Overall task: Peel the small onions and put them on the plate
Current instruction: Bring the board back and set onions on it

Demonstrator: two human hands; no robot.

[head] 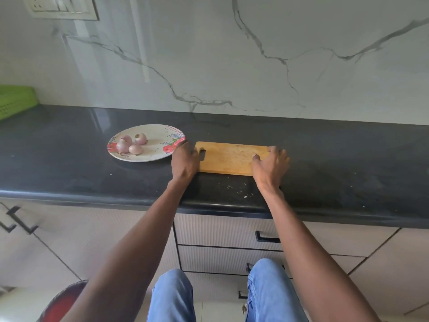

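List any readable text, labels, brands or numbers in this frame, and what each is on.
None readable.
Plate: floral print only, no lettering.
Cutting board: bare wood, no mark visible.
Switch panel on the wall: no legible marking, partly cut off by the frame edge.
Green basket: no label visible.

A single wide-angle view is given from head height, directed forward and steeply down over a dark countertop (69, 163) toward a marbled wall (232, 54). The counter's near edge is crossed by both forearms, and the wearer's jeans (171, 296) are seen at the bottom. Straight lines are bowed near the frame edges. No second view is provided.
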